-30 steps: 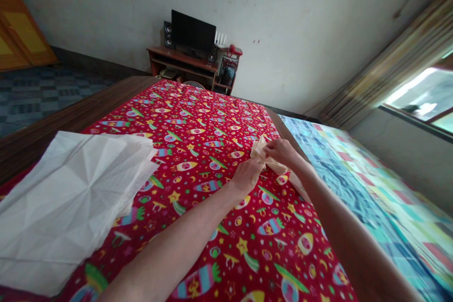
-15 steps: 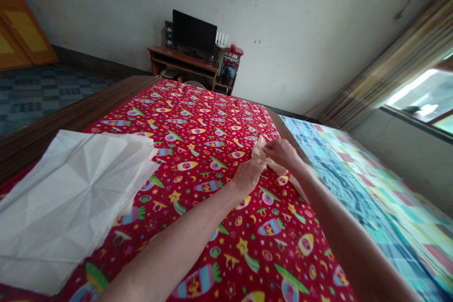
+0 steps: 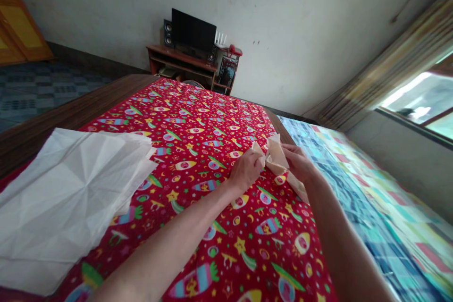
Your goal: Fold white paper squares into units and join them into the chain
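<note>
A folded, creased piece of cream paper [image 3: 277, 156] is held between my two hands, just over the red patterned cloth [image 3: 198, 151]. My left hand [image 3: 246, 170] is closed, pinching the paper's left part. At its right side my right hand [image 3: 297, 160] is closed too, with thumb and fingers on the paper's raised edge. Another strip of cream paper [image 3: 297, 188] lies on the cloth below my right wrist; whether it joins the held piece I cannot tell. To the left rests a stack of white sheets [image 3: 71, 198], its top sheet creased in a star of folds.
A dark wooden edge [image 3: 71, 108] borders the cloth on the left. On the right lies blue checked bedding [image 3: 339, 179]. Against the far wall stand a desk [image 3: 180, 59] with a monitor [image 3: 194, 30], speakers and a red telephone [image 3: 234, 50].
My hands have moved apart, the right one going rightward. The cream paper between them has spread wider and stands higher. The white stack lies as before.
</note>
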`<action>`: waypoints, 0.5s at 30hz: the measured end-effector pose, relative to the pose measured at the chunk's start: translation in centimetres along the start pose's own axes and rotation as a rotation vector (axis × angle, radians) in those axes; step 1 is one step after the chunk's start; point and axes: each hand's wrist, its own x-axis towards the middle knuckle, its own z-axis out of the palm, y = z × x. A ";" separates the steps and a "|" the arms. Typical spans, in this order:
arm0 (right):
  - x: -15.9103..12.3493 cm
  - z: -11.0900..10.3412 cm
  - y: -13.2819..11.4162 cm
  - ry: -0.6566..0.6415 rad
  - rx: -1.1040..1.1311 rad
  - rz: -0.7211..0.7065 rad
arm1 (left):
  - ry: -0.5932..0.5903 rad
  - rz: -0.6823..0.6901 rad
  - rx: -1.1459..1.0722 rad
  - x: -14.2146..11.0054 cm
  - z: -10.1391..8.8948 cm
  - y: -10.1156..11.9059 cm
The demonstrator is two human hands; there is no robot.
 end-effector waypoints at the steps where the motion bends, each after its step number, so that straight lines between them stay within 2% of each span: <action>1: -0.5 0.2 0.3 -0.015 0.037 0.008 | 0.041 -0.034 -0.039 0.2 -0.3 0.2; 5: -1.4 1.1 0.7 -0.043 0.069 0.002 | 0.133 -0.144 -0.206 0.9 -1.3 1.4; 10: -1.3 1.2 0.9 0.007 0.080 -0.050 | 0.147 -0.197 -0.387 1.0 -1.3 2.6; 15: -1.2 0.6 1.6 0.078 -0.043 -0.102 | 0.174 -0.213 -0.482 0.8 -1.5 3.1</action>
